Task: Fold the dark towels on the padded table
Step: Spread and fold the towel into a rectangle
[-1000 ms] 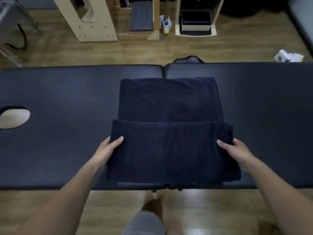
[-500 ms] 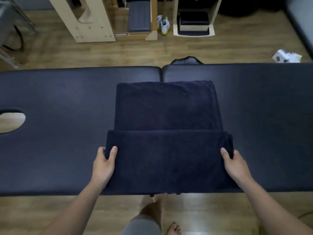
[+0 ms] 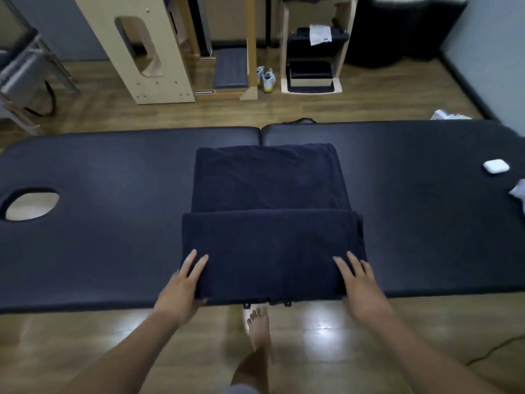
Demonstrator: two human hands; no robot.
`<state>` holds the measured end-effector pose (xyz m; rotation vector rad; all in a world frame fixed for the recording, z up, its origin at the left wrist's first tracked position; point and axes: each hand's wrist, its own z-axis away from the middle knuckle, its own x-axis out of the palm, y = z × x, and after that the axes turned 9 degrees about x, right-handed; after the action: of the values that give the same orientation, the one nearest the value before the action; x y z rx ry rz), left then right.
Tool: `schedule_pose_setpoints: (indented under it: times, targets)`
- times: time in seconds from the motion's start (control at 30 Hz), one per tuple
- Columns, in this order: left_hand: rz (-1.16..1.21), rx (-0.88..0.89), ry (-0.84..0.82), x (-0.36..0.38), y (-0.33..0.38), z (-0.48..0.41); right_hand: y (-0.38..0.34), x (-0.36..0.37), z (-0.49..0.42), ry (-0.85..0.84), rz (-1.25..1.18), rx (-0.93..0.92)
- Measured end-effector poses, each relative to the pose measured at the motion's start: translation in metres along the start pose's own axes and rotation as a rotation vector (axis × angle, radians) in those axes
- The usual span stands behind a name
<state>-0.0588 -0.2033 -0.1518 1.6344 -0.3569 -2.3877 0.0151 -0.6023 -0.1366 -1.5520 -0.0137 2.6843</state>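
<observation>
A dark towel (image 3: 270, 223) lies across the middle of the padded table (image 3: 113, 223). Its near part is doubled over in a thicker band, whose fold edge runs straight across the towel's middle. My left hand (image 3: 181, 285) is at the near left corner, fingers on top and thumb tucked under the towel's edge. At the near right corner, my right hand (image 3: 362, 285) has its fingers spread on the cloth and its thumb hidden. Both hands sit at the table's front edge.
A face hole (image 3: 31, 204) opens in the table's left end. A small white case (image 3: 495, 166) and a white scrap (image 3: 520, 191) lie at the far right. Wooden furniture (image 3: 147, 52) and shoes (image 3: 267, 78) stand beyond. My bare foot (image 3: 258, 325) is below the front edge.
Both hands slid from the sides of the folded band down to its near corners at the table's front edge. The towel's fold has kept its shape.
</observation>
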Motion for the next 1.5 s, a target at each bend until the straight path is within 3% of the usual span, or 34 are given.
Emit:
schedule_pose_setpoints:
  times: [0.1, 0.3, 0.47, 0.57, 0.67, 0.77, 0.9, 0.97, 1.03, 1.13, 1.23, 1.33, 1.5]
  targets:
    - [0.063, 0.009, 0.1, -0.009, -0.001, -0.006, -0.006, -0.013, -0.011, 0.023, 0.034, 0.035]
    - [0.324, 0.021, 0.104, -0.022, 0.004, 0.023, 0.018, -0.021, 0.002, 0.016, 0.031, -0.02]
    - [0.158, 0.119, 0.022, 0.009, -0.006, 0.035, 0.023, 0.004, 0.014, -0.003, -0.004, -0.018]
    - [0.277, 0.088, 0.067, -0.01, 0.002, 0.031, 0.028, 0.004, 0.012, 0.024, -0.086, -0.066]
    - [0.451, 0.016, 0.075, -0.065, 0.002, 0.028, 0.044, -0.038, 0.01, -0.042, -0.246, -0.14]
    - [0.772, -0.001, 0.118, -0.117, 0.003, 0.018, 0.051, -0.1, 0.002, 0.042, -0.44, -0.061]
    - [1.19, -0.177, 0.411, -0.147, 0.003, -0.04, 0.021, -0.16, -0.05, 0.165, -0.98, -0.08]
    - [1.357, -0.294, 0.452, -0.153, -0.004, -0.08, -0.004, -0.177, -0.088, 0.119, -1.266, -0.064]
    - [1.439, -0.32, 0.446, -0.15, -0.014, -0.114, -0.025, -0.186, -0.126, 0.025, -1.399, -0.069]
    - [1.347, -0.41, 0.428, -0.114, -0.029, -0.144, -0.049, -0.166, -0.178, 0.009, -1.097, -0.001]
    - [1.029, -0.543, 0.475, -0.075, -0.037, -0.161, -0.063, -0.111, -0.213, 0.064, -0.764, 0.178]
    - [0.814, -0.56, 0.545, -0.072, -0.034, -0.174, -0.066, -0.08, -0.222, 0.207, -0.672, 0.236]
    - [0.736, -0.527, 0.525, -0.085, -0.03, -0.173, -0.064, -0.085, -0.223, 0.244, -0.696, 0.23]
